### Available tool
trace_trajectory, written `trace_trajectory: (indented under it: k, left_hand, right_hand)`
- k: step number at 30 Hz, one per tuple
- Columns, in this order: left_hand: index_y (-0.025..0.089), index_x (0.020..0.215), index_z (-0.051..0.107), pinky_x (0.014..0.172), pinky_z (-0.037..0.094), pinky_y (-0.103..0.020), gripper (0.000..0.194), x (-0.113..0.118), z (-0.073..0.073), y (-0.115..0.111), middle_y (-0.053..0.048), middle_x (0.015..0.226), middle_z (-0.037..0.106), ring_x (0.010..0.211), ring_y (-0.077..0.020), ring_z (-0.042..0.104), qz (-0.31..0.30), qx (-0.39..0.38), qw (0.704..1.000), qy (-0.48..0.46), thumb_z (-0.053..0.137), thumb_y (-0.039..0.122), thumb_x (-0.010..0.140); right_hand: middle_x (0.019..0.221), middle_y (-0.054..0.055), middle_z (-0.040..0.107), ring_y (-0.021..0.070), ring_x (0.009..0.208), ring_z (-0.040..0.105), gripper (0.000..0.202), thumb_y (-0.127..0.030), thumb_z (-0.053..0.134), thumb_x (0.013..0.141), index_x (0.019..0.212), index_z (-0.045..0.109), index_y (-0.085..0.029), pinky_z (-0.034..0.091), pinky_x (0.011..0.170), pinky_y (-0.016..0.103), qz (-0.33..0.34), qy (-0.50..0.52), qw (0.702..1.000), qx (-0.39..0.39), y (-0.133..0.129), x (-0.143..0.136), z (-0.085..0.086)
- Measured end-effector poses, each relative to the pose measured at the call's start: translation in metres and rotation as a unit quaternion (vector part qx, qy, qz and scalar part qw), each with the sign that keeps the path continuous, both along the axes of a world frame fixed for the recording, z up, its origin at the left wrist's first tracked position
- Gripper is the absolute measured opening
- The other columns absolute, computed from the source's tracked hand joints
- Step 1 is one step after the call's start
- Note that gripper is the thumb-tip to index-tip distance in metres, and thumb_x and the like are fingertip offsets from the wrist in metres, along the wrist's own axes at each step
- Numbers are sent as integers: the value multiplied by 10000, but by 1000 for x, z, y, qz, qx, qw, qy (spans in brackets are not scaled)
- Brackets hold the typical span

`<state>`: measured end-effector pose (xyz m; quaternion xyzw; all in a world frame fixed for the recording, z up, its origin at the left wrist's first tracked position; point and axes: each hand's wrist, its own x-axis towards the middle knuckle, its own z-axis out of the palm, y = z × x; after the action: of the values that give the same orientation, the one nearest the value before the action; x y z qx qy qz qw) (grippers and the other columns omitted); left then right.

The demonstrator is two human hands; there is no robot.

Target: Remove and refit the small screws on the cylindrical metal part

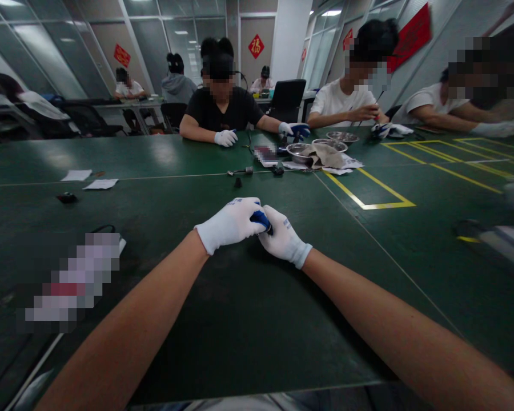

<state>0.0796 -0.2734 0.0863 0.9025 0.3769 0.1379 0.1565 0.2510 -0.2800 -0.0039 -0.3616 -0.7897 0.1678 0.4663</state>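
My left hand and my right hand, both in white gloves, meet low over the table in the middle of the view. The left glove shows blue coating on its fingers. Between the fingertips of both hands a small dark part shows a little; the fingers hide most of it, so I cannot tell its kind. Beyond my hands lie a small black cone-like piece, a metal rod-like part with a dark cylindrical end, and a black piece.
On the green table, a blurred-out pale object with a cable lies at left, near a black item and papers. Metal bowls with a cloth stand ahead. Yellow tape marks the right. Several people sit opposite.
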Motion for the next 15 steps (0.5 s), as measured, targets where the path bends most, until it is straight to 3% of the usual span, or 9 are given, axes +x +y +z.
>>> trace_trajectory:
  k: [8,15]
  left_hand:
    - [174,1008,790,987,565,-386,166,5,-10,-2,-84,1162,696,1044,-235,679,-10,92,995,40,647,251,976]
    - [157,917,773,855,561,-364,180,15,-12,-6,-71,1009,680,916,-220,667,45,63,997,-12,630,248,977]
  right_hand:
    - [806,17,546,209,726,537,141,-215,591,798,845,465,-258,464,676,354,-8,15,1000,-1,3,2,0]
    - [794,13,515,200,708,502,159,-208,566,768,796,421,-266,463,663,356,-48,14,999,6,7,3,-1]
